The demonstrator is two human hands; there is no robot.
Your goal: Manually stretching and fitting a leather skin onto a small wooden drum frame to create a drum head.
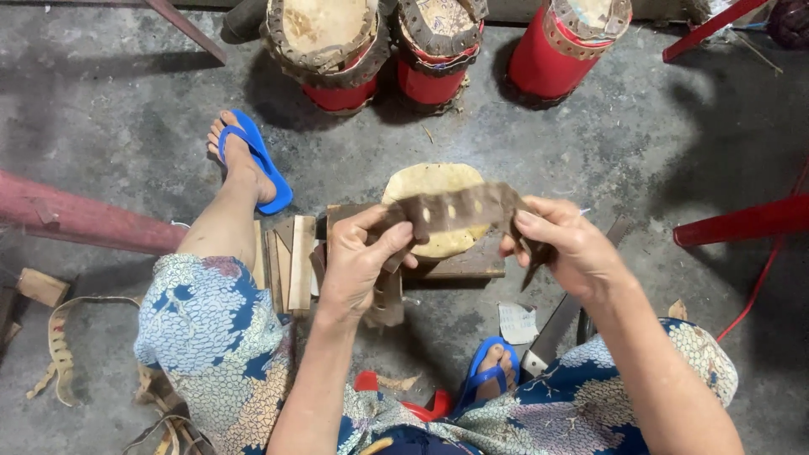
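- head view, hands: left hand (358, 265) and right hand (560, 244) hold a dark brown hide strip (459, 211) stretched between them, above the lap and over the floor. strip has a row of punched slots w/ light showing through.
- left fingers (389, 244) are clamped on the strip's left end, thumb on top; a tail of the strip hangs down below that hand. right fingers (527, 221) are pinched shut on the right end, where the strip bends down to a dark point.
- just under the strip: a pale round hide disc (434, 181) lies on a small wooden block (472, 263) on the floor, touching it. disc looks plain; cannot tell if its edge is punched.
- beside the block, left: a few short wood pieces (295, 261) stacked edge to edge.
- far side: three red drums (438, 50) stand w/ hide tops and brown slotted bands already round their rims, so those look further along than the loose disc.
- judged progress: strip is cut and slotted but not yet joined to the disc; fitting it looks like what's left.
- floor, lower left: another pale slotted strip (59, 341) lies loose, well apart from the hands.
- feet in blue flip-flops (261, 164), one each side of the block.
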